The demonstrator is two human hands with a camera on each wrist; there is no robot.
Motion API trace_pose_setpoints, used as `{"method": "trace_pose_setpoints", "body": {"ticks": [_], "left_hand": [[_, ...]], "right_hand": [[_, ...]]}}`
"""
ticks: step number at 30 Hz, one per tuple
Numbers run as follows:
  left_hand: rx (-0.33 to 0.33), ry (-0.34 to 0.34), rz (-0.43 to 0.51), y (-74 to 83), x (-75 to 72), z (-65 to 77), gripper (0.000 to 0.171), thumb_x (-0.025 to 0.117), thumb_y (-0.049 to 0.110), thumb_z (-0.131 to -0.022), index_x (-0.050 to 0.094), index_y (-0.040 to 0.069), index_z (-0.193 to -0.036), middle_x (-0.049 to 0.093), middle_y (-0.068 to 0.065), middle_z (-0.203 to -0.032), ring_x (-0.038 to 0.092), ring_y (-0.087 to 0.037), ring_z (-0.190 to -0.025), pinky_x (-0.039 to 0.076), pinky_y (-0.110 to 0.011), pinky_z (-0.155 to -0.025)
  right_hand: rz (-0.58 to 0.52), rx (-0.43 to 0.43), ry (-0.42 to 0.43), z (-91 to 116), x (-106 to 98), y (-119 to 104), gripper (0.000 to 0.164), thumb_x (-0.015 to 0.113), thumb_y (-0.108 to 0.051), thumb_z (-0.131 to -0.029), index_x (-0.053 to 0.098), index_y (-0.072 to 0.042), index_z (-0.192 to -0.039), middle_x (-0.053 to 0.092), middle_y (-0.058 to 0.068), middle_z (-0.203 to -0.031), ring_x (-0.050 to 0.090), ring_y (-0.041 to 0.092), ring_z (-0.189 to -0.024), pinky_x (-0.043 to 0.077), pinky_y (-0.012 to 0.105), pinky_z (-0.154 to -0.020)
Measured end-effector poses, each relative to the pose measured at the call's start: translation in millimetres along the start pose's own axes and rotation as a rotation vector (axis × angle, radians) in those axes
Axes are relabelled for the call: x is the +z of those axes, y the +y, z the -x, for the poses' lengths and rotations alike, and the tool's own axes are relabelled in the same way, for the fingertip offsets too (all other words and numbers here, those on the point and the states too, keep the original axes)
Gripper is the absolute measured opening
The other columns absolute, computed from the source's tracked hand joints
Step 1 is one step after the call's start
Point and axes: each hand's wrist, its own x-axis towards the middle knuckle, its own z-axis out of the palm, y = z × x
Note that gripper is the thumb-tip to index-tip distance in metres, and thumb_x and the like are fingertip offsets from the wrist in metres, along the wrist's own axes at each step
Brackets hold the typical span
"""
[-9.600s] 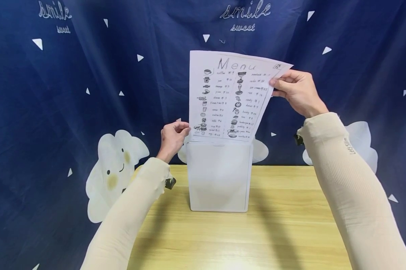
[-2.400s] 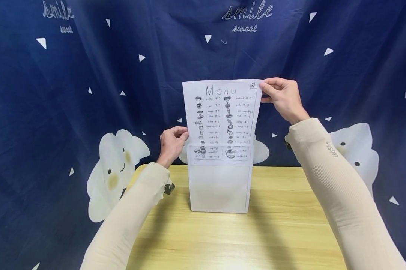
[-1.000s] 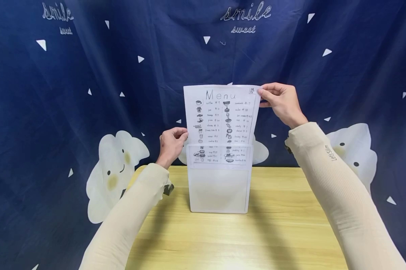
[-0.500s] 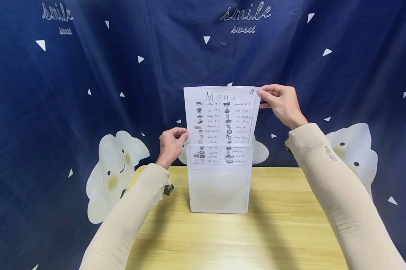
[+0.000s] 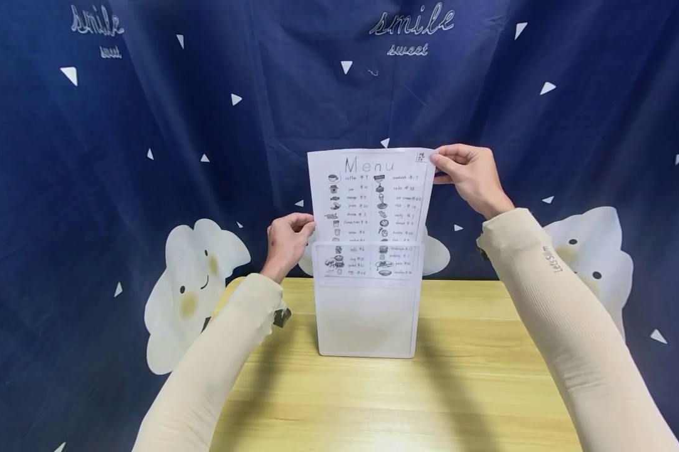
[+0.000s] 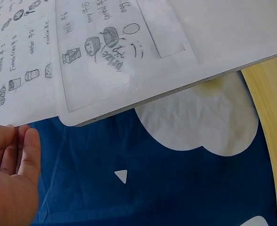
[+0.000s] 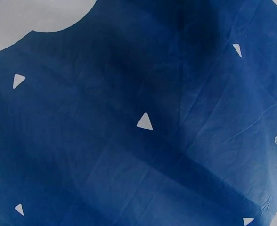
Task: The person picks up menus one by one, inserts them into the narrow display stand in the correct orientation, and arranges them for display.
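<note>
A white clear-fronted display holder (image 5: pixel 368 323) stands upright on the table. The lower part of a handwritten paper menu (image 5: pixel 370 194) sits inside it, showing through the front, while the larger part sticks out above the holder's top edge. My right hand (image 5: pixel 472 179) pinches the menu's upper right corner between thumb and fingers. At the left edge, just above the holder, my left hand (image 5: pixel 287 245) pinches the paper. The left wrist view shows that hand (image 6: pixel 13 176) at the paper's edge, beside the holder's rounded corner (image 6: pixel 72 115).
The light wooden table (image 5: pixel 384 402) bears the holder near its far edge. Behind hangs a dark blue curtain (image 5: pixel 249 157) with white triangles and smiling clouds, which also fills most of the right wrist view.
The menu, first held above the holder and tilted, has come down into it and straightened. Over the last second it has slid slightly lower, the right hand sinking with it; the left hand stays put.
</note>
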Motion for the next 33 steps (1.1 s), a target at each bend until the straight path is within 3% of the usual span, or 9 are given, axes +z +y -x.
{"method": "trace_pose_setpoints", "body": {"ticks": [33], "left_hand": [[0.007,-0.008,-0.013,6.1,-2.4,-2.8,0.012,0.070,0.014,-0.095,0.077,0.008,-0.102,0.073,-0.007,-0.093,0.065,-0.018,-0.081,0.051,-0.029,-0.066]], "right_hand": [[0.043,0.039,-0.007,4.2,1.6,4.8,0.023,0.070,-0.013,-0.094,0.070,0.006,-0.107,0.073,-0.001,-0.091,0.068,0.013,-0.082,0.058,0.024,-0.071]]}}
